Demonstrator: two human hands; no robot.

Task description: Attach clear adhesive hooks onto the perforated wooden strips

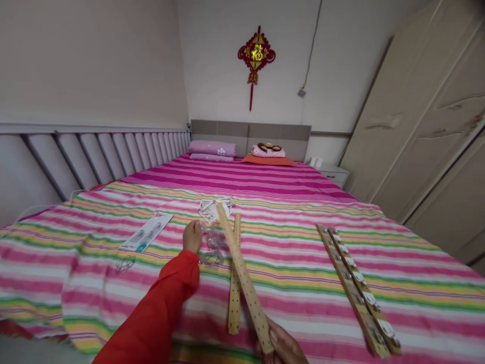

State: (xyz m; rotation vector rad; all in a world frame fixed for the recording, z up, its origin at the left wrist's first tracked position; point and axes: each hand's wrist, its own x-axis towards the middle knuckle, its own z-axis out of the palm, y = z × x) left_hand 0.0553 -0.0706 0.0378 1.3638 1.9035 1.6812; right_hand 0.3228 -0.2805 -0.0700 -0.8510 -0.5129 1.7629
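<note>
My right hand (284, 345) grips the near end of a flat wooden strip (242, 270) dotted with small holes. That strip slants up and away, crossing over a second holed wooden strip (234, 298) lying on the bedspread. My left hand (192, 236), below a red sleeve, is closed at the left edge of a crumpled clear plastic bag (214, 240); its fingertips are partly hidden. Small contents in the bag are too blurred to name. Just beyond lies a flat printed packet (208, 210), partly covered by the raised strip.
A striped bedspread (303, 283) covers the bed. Two wooden strips, one bearing white round pieces (358, 278), lie at right. At left are a white printed card (149, 231) and a thin wire tangle (126, 263). Pillows (212, 149) rest by the headboard (227, 129); a wardrobe (424, 116) stands right.
</note>
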